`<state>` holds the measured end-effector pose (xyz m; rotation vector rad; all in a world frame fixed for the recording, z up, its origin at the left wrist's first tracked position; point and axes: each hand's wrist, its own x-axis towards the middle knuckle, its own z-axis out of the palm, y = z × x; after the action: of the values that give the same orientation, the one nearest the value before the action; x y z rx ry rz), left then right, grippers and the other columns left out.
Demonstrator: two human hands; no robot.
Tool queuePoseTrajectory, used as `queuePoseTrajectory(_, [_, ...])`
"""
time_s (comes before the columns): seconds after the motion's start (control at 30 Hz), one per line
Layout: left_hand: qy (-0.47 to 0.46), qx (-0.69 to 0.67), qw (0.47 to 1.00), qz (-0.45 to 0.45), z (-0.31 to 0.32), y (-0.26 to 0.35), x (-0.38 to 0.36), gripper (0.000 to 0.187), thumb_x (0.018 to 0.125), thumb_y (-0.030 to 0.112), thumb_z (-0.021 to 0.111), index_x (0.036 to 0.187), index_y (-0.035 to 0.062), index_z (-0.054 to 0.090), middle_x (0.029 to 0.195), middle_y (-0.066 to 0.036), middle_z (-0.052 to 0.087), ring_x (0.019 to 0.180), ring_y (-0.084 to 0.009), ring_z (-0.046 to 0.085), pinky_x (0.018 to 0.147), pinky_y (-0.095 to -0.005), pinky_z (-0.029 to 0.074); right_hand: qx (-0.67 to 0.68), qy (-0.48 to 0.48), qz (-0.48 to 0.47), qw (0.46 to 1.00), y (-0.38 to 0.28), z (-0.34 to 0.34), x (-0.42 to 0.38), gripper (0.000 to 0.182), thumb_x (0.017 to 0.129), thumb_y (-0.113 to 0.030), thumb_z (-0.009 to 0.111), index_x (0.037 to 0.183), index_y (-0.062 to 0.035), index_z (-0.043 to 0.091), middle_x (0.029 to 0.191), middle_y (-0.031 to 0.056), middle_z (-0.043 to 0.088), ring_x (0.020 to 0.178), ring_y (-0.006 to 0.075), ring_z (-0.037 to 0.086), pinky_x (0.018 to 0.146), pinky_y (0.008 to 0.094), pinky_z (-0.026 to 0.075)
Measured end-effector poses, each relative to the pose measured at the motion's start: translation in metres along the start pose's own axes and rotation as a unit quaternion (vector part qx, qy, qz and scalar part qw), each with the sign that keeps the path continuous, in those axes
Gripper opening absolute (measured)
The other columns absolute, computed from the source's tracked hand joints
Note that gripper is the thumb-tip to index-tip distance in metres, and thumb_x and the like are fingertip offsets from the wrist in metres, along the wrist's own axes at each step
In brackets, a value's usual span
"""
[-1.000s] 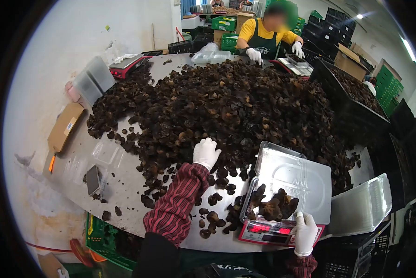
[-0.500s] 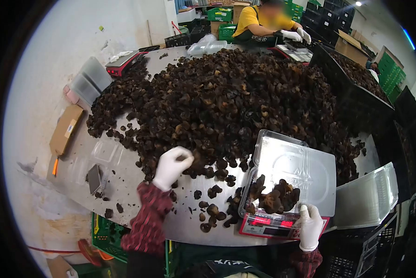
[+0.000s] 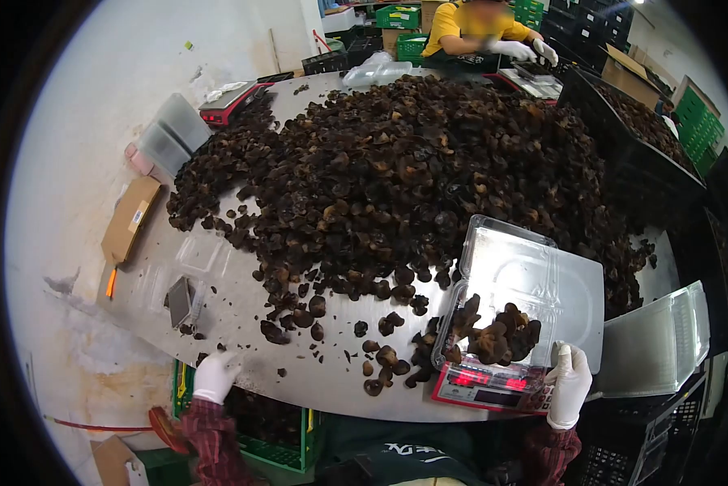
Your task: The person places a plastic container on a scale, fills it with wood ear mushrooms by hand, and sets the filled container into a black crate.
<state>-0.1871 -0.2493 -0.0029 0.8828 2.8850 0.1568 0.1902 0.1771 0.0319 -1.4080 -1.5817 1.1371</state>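
Note:
My right hand [image 3: 570, 387], in a white glove, is closed on the front right edge of a clear plastic clamshell box [image 3: 471, 251]. The box lies open on a red and silver digital scale [image 3: 453, 392], its display lit red. A small heap of wood ear mushrooms [image 3: 505, 336] sits in the front of the box. At the table's front edge, over a green crate [image 3: 305, 441], is my gloved left hand [image 3: 216, 375]; its fingers are blurred and I cannot tell what they hold. Loose mushrooms [image 3: 386, 356] lie left of the scale.
A large mushroom pile [image 3: 380, 178] covers the metal table [image 3: 254, 360]. Nested clear trays [image 3: 655, 340] stand right of the scale. A cardboard piece [image 3: 130, 219] and second scale [image 3: 232, 104] are at left. Across the table, a person in yellow [image 3: 477, 32] works by another scale.
My left hand has moved from the pile's front edge down and left to the table's front edge. My right hand keeps to the box. The whole view has shifted slightly.

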Motion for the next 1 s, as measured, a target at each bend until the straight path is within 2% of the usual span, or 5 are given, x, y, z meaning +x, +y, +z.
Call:
queuePoseTrajectory(0.23, [0.056,-0.128,0.945,0.295,0.025,0.205,0.101,0.055,0.079,0.019,0.067,0.132,0.0186,0.05,0.129,-0.019,0.049,0.118,-0.0366,0.047,0.098,-0.0428,0.041,0.017,0.016,0.001,1.0,-0.006,-0.006,-0.004,0.025,0.093,-0.019,0.059,0.099,0.0046,0.061,0.063,0.0024,0.056,0.046,0.005,0.044,0.044,0.0202,0.034])
queuePoseTrajectory(0.43, [0.015,-0.043,0.959,0.278,0.058,0.274,0.123,0.063,0.073,0.038,0.071,0.131,0.0306,0.049,0.142,-0.013,0.038,0.129,-0.0385,0.033,0.101,-0.0544,0.029,0.021,0.038,0.004,0.999,-0.003,-0.016,-0.011,0.024,0.093,-0.018,0.058,0.1,0.0047,0.061,0.072,0.0039,0.059,0.047,0.0051,0.045,0.045,0.0207,0.037])
queuePoseTrajectory(0.53, [0.158,-0.062,0.915,0.365,0.059,0.283,0.117,0.056,0.069,0.032,0.074,0.122,0.0247,0.057,0.129,-0.007,0.05,0.12,-0.0285,0.043,0.101,-0.0466,0.026,0.0,0.029,0.011,1.0,0.001,-0.017,-0.012,0.023,0.093,-0.017,0.058,0.1,0.0045,0.062,0.071,0.004,0.059,0.047,0.0051,0.046,0.045,0.0206,0.037])
queuePoseTrajectory(0.8, [0.124,-0.012,0.878,0.463,0.093,0.304,0.131,0.022,0.069,0.022,0.071,0.09,0.0179,0.063,0.085,0.003,0.06,0.102,-0.0202,0.052,0.101,-0.0465,0.026,0.018,0.041,-0.023,0.999,-0.008,-0.018,-0.018,0.021,0.093,-0.016,0.057,0.099,0.0043,0.062,0.072,0.0033,0.059,0.048,0.0051,0.047,0.045,0.0206,0.037])
queuePoseTrajectory(1.0, [0.196,-0.187,0.868,0.415,0.038,0.274,0.097,0.021,0.07,0.012,0.068,0.091,0.0121,0.065,0.09,-0.003,0.061,0.101,-0.023,0.054,0.1,-0.044,0.033,0.011,0.045,-0.006,0.999,-0.004,-0.024,-0.019,0.02,0.092,-0.015,0.058,0.099,0.0035,0.063,0.074,0.0044,0.06,0.048,0.0053,0.047,0.045,0.0205,0.038])
